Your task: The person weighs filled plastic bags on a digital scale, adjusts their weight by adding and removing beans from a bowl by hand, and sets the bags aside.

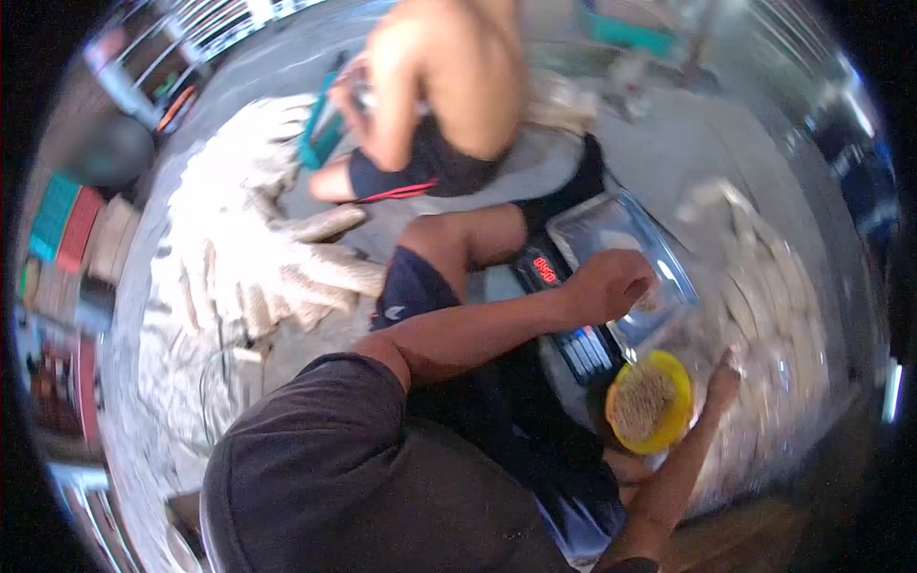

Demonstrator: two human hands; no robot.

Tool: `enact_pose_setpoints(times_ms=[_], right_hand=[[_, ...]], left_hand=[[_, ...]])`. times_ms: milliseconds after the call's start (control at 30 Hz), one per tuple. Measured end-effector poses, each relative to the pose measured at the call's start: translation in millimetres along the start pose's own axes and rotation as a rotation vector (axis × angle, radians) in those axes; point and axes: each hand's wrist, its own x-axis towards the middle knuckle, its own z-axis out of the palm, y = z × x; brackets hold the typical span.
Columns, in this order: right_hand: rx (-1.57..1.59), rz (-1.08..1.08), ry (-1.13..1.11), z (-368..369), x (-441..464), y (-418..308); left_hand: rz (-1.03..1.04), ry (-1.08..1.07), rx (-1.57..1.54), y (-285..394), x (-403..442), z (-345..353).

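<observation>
My left hand (611, 285) is closed, its fingers curled above the clear tray (673, 272) of a digital scale (585, 351) with a red lit display. Small tan grains show just below its fingertips; what the fingers hold is hidden. A yellow bowl (680, 406) filled with similar grains (642, 401) sits between my two forearms. To the right of the bowl, my right hand (725, 384) reaches down to the clear plastic packets (764, 315); its fingers are blurred.
Another person (458, 86) sits at the top beside a teal crate (320, 134). Long, pale, filled sacks (258, 258) are heaped on the grey floor at left. Stacked boxes (72, 224) stand at the far left.
</observation>
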Motion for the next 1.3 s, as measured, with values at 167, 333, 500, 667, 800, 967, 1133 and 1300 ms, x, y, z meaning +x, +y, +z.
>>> enact_pose_setpoints(times_ms=[167,333,500,667,800,967,1133,1300], right_hand=[[-0.104,-0.158,-0.017,61.7,96.6,31.1],[0.947,-0.381,-0.149,47.1,115.5,25.4],[1.379,-0.155,0.07,-78.1,51.1,-96.8],[1.346,-0.088,-0.055,-132.6,-13.4,-154.0],[1.387,-0.17,-0.15,-122.1,-39.2,-182.1],[1.597,-0.047,-0.19,-111.9,-87.7,-218.4],[0.838,-0.281,-0.098,-2.0,-126.6,-137.6],[0.74,-0.164,-0.067,-31.0,-168.5,-101.9]], left_hand=[[-0.29,0.486,-0.103,7.7,7.6,-182.2],[-0.048,0.958,0.209,67.9,-15.8,-356.5],[-0.495,0.727,0.857,19.3,-50.9,-457.1],[-0.461,0.964,1.186,-50.7,-159.9,-555.0],[-0.687,0.631,1.692,-205.2,-381.8,-719.0],[-1.329,1.176,0.821,-194.3,-392.0,-631.0],[-1.221,0.923,1.507,-192.9,-366.5,-555.6],[-0.455,0.509,1.545,-112.8,-235.1,-373.1]])
